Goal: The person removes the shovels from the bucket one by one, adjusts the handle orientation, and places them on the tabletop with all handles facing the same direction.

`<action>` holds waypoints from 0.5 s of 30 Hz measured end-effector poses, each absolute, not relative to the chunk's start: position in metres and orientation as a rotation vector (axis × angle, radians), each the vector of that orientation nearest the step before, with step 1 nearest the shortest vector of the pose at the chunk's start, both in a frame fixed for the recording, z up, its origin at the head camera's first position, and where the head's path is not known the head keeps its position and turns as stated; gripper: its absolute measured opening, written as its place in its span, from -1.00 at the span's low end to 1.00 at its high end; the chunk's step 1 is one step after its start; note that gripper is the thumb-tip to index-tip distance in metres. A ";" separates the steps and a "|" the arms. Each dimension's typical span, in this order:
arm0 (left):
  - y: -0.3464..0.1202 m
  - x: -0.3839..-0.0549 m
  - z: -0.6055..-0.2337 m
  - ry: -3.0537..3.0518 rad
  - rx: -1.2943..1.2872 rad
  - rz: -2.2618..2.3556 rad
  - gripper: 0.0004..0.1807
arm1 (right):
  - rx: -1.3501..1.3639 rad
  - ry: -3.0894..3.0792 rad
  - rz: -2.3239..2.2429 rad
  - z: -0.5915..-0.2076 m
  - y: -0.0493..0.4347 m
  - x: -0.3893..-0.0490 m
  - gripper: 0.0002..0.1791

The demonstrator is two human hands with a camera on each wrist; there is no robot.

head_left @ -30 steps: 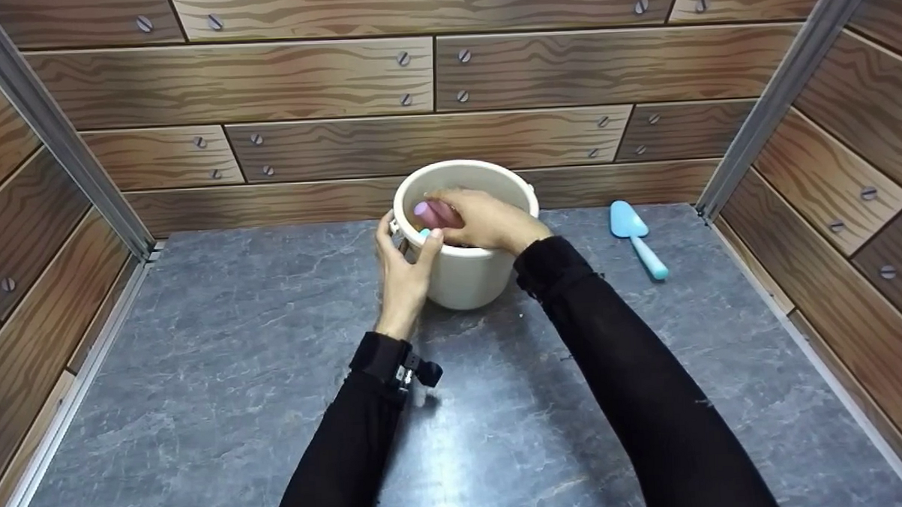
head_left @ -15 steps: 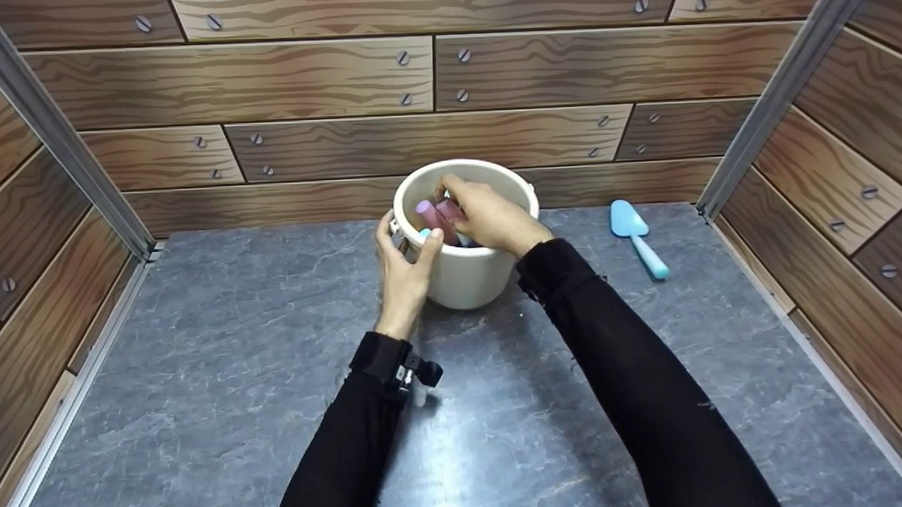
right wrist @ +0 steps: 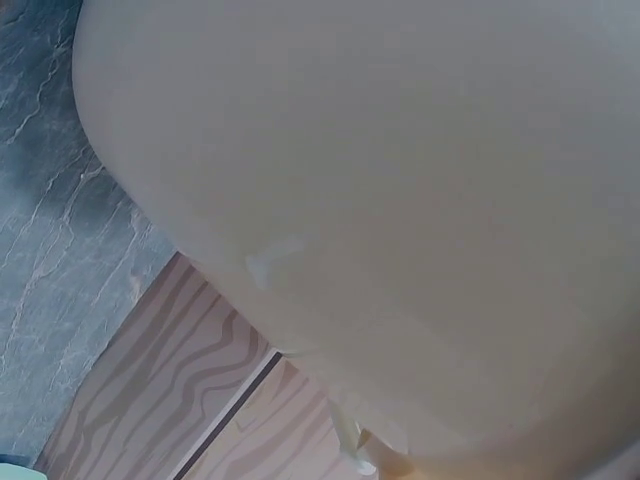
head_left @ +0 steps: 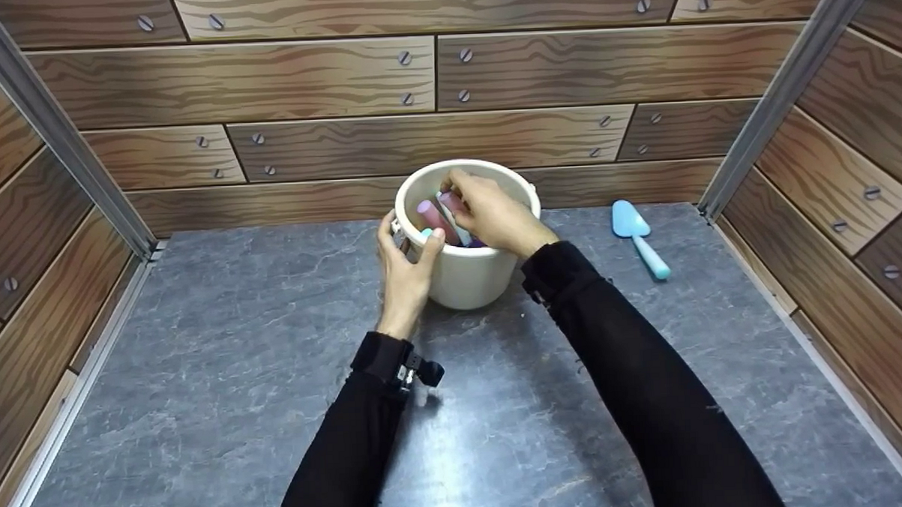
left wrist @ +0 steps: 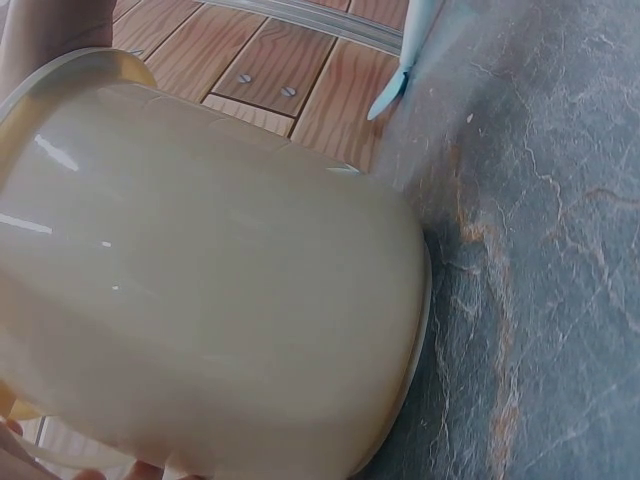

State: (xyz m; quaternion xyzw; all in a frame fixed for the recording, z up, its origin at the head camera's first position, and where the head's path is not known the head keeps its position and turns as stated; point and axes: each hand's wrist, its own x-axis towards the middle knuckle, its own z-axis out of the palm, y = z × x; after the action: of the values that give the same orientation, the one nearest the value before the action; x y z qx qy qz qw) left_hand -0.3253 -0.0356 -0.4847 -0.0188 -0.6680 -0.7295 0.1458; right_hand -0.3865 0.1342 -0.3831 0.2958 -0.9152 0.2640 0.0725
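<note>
A cream bucket stands upright on the grey marbled surface, filling much of both wrist views. My left hand holds its left rim, thumb over the edge and fingers along the outside. My right hand reaches in over the right rim, its fingers around a mauve handle-like piece whose lower part is hidden. Beside it in the bucket are a pink rounded handle and a pale bluish-white strip. A bit of turquoise shows near my left thumb, and something dark purple lies lower down.
To the right of the bucket lies a light blue toy shovel with a turquoise handle. Plank-patterned walls with metal corner strips enclose the surface at the back and both sides. The bucket stands close to the back wall.
Inside the bucket, my right hand has risen slightly and shifted right, uncovering the pink handle and the pale strip. My left hand stays on the rim.
</note>
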 end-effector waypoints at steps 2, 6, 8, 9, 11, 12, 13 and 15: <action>-0.036 -0.325 -0.485 -1.916 -0.055 -2.111 0.07 | 0.885 -2.727 0.802 -0.383 0.134 -0.386 -0.72; -0.035 -0.326 -0.484 -1.908 -0.056 -2.116 0.06 | 0.874 -2.675 0.827 -0.383 0.135 -0.386 -0.68; -0.035 -0.326 -0.485 -1.911 -0.054 -2.115 0.06 | 0.852 -2.656 0.841 -0.383 0.136 -0.385 -0.64; -0.035 -0.326 -0.485 -1.913 -0.051 -2.113 0.06 | 0.838 -2.651 0.845 -0.383 0.136 -0.385 -0.62; -0.035 -0.326 -0.484 -1.913 -0.050 -2.112 0.07 | 0.803 -2.651 0.846 -0.381 0.137 -0.385 -0.58; -0.035 -0.326 -0.484 -1.914 -0.048 -2.109 0.07 | 0.783 -2.657 0.850 -0.381 0.138 -0.384 -0.56; -0.035 -0.326 -0.485 -1.917 -0.050 -2.105 0.06 | 0.759 -2.667 0.858 -0.380 0.138 -0.384 -0.55; -0.036 -0.326 -0.485 -1.922 -0.051 -2.095 0.07 | 0.712 -2.693 0.889 -0.378 0.140 -0.384 -0.52</action>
State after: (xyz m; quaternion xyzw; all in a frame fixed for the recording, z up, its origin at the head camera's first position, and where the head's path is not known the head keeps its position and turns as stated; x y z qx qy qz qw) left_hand -0.3258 -0.0356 -0.4848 -0.0176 -0.6685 -0.7286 0.1485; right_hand -0.3838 0.1399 -0.3780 0.2421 -0.9156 0.3023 0.1084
